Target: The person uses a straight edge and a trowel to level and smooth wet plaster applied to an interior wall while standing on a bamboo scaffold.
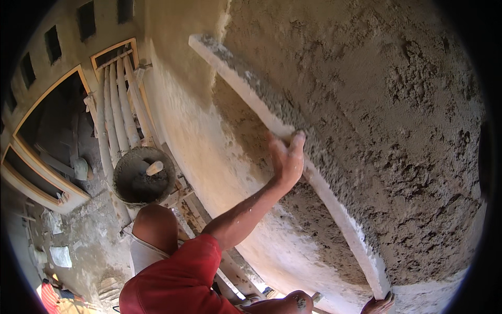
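Observation:
A long, pale straightedge [342,222] lies slantwise against the wall, wet grey mortar piled along its upper side. My left hand [287,161], at the end of a red sleeve, is closed around its middle, thumb and fingers on either edge. Near the bottom of the view, my right hand [379,304] grips the lower end; part of it is cut off by the picture's edge. Rough wet plaster [418,157] covers the wall to the right of the straightedge. Left of it the wall [193,136] is smoother and paler, with a darker rough patch beside my left hand.
A round bucket [120,183] of mortar stands on the left, with a tool's pale handle [155,167] sticking out. Wooden poles [116,110] run behind it toward a framed opening. Planks [230,267] lie beneath me. Far below left, a person in red stripes [49,297] is partly visible.

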The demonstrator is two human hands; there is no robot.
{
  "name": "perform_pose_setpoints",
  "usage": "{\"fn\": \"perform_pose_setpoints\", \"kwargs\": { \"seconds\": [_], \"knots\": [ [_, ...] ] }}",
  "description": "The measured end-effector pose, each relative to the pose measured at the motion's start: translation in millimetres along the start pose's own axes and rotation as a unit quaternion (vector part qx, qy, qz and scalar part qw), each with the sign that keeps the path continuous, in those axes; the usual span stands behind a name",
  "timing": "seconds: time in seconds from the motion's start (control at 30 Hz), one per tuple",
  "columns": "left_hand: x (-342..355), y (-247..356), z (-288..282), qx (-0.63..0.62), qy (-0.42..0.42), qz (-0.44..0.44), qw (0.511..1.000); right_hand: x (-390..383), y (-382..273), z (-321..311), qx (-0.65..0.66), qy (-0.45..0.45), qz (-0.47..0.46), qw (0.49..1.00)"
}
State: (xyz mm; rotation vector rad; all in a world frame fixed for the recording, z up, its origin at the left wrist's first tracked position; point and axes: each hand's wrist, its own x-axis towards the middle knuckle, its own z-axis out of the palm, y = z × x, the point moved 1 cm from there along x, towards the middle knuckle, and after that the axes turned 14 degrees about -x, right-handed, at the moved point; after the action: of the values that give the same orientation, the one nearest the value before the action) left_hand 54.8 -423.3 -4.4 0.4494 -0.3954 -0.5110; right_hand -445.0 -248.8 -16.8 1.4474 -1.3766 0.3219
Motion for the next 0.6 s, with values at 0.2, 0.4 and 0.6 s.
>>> {"fn": "perform_pose_setpoints", "kwargs": {
  "seconds": [0.2,0.4,0.6],
  "knots": [
    [127,82,82,0.039,-0.014,0.148,0.988,79,-12,-18,0.015,-0.005,0.096,0.995],
    [123,82,80,0.070,0.044,0.131,0.988,90,-20,-24,0.011,-0.012,0.027,0.999],
    [40,33,52,0.034,0.015,0.058,0.998,24,28,6,-0.024,-0.042,0.040,0.998]
  ]
}}
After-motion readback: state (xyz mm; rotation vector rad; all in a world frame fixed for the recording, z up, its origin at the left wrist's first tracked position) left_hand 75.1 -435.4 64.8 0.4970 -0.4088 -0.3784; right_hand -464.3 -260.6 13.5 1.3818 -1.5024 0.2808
